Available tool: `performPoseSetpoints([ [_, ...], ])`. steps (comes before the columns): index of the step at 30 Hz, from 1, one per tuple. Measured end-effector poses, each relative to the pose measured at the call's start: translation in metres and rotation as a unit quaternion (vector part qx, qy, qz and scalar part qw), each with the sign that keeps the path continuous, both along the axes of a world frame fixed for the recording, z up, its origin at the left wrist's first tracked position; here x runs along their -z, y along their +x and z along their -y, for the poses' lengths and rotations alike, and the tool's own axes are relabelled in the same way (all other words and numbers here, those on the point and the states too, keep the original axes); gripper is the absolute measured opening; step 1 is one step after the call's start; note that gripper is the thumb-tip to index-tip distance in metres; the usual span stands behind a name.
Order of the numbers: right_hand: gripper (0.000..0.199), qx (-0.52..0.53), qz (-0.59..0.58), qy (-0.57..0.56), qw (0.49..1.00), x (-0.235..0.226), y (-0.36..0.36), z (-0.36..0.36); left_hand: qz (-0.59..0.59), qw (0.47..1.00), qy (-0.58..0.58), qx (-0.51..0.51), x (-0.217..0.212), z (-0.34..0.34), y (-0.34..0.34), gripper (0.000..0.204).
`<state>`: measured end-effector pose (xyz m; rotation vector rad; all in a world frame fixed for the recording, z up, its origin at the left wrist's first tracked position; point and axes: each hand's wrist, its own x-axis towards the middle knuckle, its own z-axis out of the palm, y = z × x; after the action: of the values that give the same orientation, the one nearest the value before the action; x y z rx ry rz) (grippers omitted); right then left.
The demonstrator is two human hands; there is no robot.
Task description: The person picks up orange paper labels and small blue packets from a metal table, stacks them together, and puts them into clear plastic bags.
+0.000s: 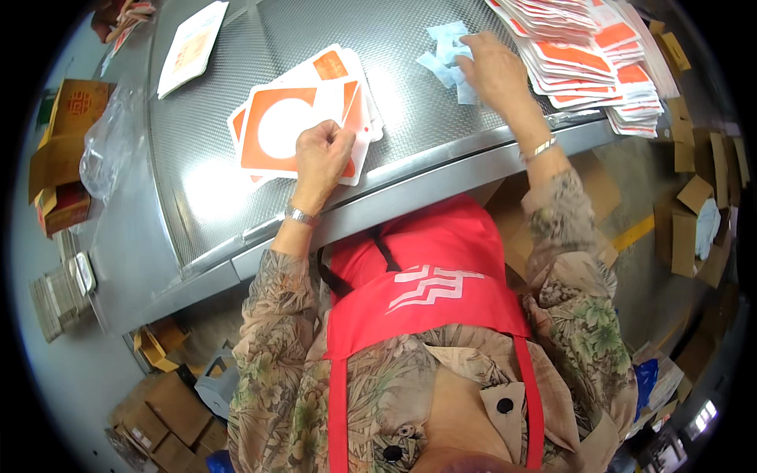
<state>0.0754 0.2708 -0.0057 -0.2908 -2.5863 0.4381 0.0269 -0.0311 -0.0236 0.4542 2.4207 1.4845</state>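
My left hand is closed, its fingers and thumb pressed together at the lower right edge of an orange and white flat paper packet with a white round middle. This packet lies on top of several similar orange and white packets on the metal tabletop. My right hand reaches over a loose heap of small light-blue slips. Its thumb and forefinger are apart at the heap's right side, touching or just above the slips. I see no slip lifted off the heap.
Tall, uneven stacks of orange and white packets stand right of my right hand. A white packet stack lies at the table's far left. The textured metal table ends in a raised front edge. Cardboard boxes stand on the floor.
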Motion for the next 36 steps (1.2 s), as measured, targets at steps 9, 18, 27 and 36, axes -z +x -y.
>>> performPoseSetpoints([
  [9,0.027,-0.067,0.060,-0.173,0.981,-0.024,-0.003,0.011,-0.006,0.999,-0.023,-0.045,0.004,-0.016,0.000,0.026],
  [18,0.024,-0.185,0.110,-0.473,0.854,-0.016,0.006,0.120,0.070,0.988,0.133,-0.036,-0.026,-0.012,0.015,0.027],
  [27,0.015,-0.132,0.107,0.031,0.985,-0.036,0.004,0.159,-0.028,0.992,0.121,-0.008,-0.032,0.004,0.039,0.031],
  [36,0.029,-0.416,0.123,-0.032,0.901,-0.056,0.009,0.152,0.011,0.986,0.165,-0.019,-0.058,0.037,0.033,0.030],
])
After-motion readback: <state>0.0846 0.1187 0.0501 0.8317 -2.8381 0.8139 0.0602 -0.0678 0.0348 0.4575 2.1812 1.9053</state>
